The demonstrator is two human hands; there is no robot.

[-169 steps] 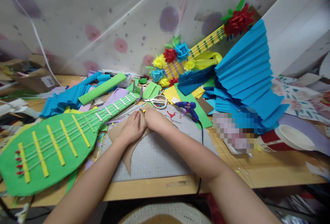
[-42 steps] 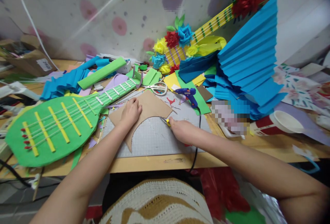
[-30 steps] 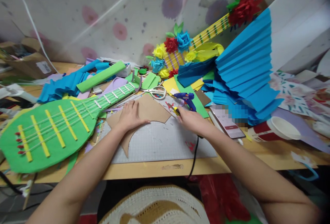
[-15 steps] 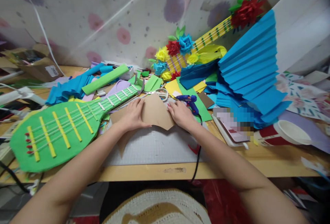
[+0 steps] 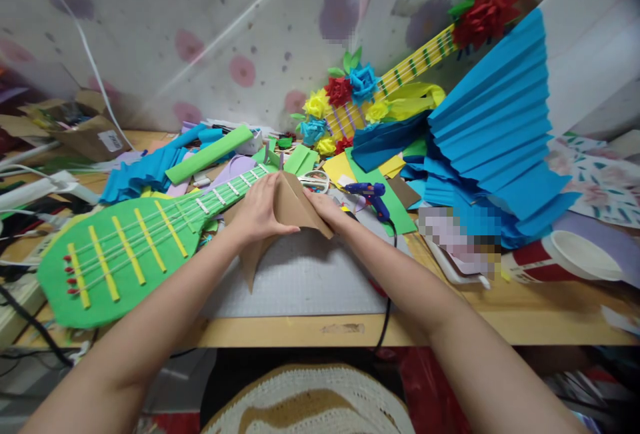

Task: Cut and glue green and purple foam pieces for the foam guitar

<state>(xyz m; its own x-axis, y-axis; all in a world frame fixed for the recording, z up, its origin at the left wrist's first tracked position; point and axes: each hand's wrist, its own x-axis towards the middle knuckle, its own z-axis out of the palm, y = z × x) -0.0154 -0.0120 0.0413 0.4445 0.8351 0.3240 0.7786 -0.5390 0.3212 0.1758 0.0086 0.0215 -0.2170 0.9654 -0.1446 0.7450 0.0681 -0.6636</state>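
Observation:
A brown piece of cardboard (image 5: 295,204) is bent and held up over the grey cutting mat (image 5: 300,277). My left hand (image 5: 261,211) grips its left side, fingers over the top and thumb along the lower edge. On the right side my right hand (image 5: 323,207) presses against the cardboard, its fingers partly hidden behind it. One pointed flap of the cardboard hangs down below my left hand. To my left lies a green paper guitar (image 5: 125,254) with yellow strips and white strings. Right of my right hand rests a blue glue gun (image 5: 370,197).
White-handled scissors (image 5: 317,181) lie behind the cardboard. A yellow guitar with paper flowers (image 5: 350,111) leans at the back. Pleated blue paper (image 5: 500,134) stands at right, near a red and white cup (image 5: 565,257). The glue gun's cord (image 5: 387,314) hangs over the table edge.
The cardboard has gone from nearly flat to folded, with its right side tilted down. My right hand has moved left and inward. The view has shifted slightly.

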